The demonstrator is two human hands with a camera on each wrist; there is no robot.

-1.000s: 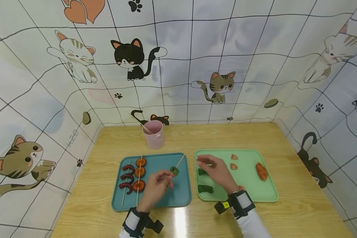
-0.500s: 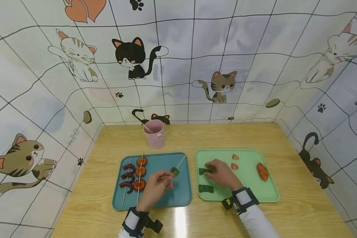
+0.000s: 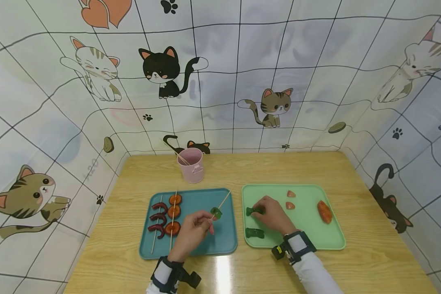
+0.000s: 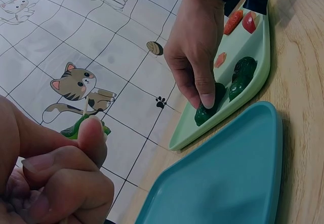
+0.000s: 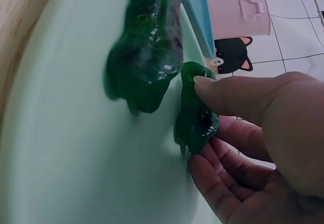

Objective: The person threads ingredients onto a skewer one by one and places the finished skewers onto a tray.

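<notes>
Over the blue tray (image 3: 224,243), my left hand (image 3: 194,232) pinches a thin wooden skewer (image 3: 225,198) between thumb and finger. A glossy green pepper piece (image 3: 216,212) is threaded on that skewer, just beyond the fingertips; the skewer points up and to the right. At the left side of the light green tray (image 3: 297,241), my right hand (image 3: 275,216) pinches a second green pepper piece (image 5: 195,112), thumb on one side and fingers on the other. Another pepper piece (image 3: 255,232) lies on the same tray, nearer the front edge.
Two loaded skewers lie on the blue tray, one with dark red curled sausages (image 3: 158,218), the other with round orange-brown slices (image 3: 174,211). Small pinkish pieces (image 3: 290,205) and an orange chunk (image 3: 324,212) sit on the green tray. Behind stands a pink bucket (image 3: 192,173) holding sticks.
My right hand has come down onto the rear pepper piece on the green tray, its fingers closing around it. My left hand keeps the skewer in nearly the same place.
</notes>
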